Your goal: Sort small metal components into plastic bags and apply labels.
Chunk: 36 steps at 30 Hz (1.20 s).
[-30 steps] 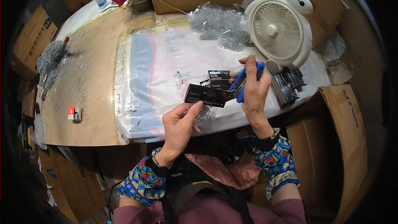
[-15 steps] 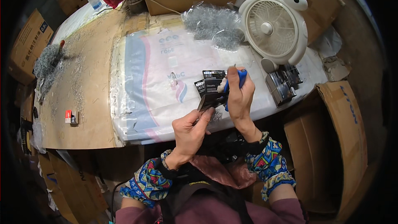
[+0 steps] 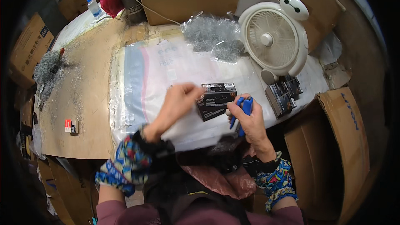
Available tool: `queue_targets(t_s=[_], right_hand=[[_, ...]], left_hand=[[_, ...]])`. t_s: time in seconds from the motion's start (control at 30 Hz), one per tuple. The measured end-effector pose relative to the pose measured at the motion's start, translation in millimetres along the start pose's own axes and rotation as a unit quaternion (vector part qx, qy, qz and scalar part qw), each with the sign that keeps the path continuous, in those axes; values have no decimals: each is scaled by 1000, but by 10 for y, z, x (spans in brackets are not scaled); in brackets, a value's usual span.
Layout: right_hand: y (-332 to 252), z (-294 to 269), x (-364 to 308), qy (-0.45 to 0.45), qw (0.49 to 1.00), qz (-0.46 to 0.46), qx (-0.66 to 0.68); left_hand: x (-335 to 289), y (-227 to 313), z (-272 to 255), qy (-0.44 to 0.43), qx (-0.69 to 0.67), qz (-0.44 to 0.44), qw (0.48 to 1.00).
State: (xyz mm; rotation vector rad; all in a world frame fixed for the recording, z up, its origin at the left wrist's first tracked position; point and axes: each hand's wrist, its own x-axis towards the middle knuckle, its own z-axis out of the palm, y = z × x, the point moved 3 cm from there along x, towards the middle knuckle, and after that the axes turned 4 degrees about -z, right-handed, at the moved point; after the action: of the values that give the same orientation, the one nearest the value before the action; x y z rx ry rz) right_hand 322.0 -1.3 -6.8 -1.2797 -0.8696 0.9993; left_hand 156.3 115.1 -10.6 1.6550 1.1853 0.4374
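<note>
My right hand (image 3: pixel 250 123) is closed around a pair of blue-handled pliers (image 3: pixel 246 107), with some white wrapping on its fingers. Just left of it, a small pile of flat black printed packages (image 3: pixel 216 107) lies on the white plastic sheet; the top one has a hang hole. My left hand (image 3: pixel 178 102) hovers above the sheet, its fingertips at the left side of the pile. Motion blurs those fingers, so I cannot tell whether they hold anything.
A white fan (image 3: pixel 268 37) stands at the back right, with several black boxes (image 3: pixel 280 100) in front. A clear bag of metal wire pieces (image 3: pixel 214 37) lies beside it. More wire is heaped (image 3: pixel 48 68) far left. A red-white box (image 3: pixel 71 126) sits on the board. An open carton (image 3: pixel 346 133) stands right.
My left hand has let go of the black package and moved left. The packages now lie flat together. My right hand, still holding the pliers, has come lower and slightly right.
</note>
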Motion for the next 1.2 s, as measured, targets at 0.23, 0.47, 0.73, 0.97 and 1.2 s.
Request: queue_targets(t_s=[0.23, 0.47, 0.73, 0.97, 1.2], right_hand=[[-7, -103, 385, -111, 830, -287, -465], [114, -86, 428, -110, 831, -292, -460], [-38, -165, 361, 1, 993, -53, -105], [-155, 58, 337, -58, 996, 41, -45], [-158, 243, 214, -142, 984, 73, -73]], left_hand=[[1574, -293, -263, 271, -37, 8, 962], [1562, -422, -362, 149, -159, 14, 976], [87, -360, -619, 70, -526, -16, 848], [-676, -397, -174, 40, -508, -91, 855], [-869, -288, 61, 62, -455, -57, 886]])
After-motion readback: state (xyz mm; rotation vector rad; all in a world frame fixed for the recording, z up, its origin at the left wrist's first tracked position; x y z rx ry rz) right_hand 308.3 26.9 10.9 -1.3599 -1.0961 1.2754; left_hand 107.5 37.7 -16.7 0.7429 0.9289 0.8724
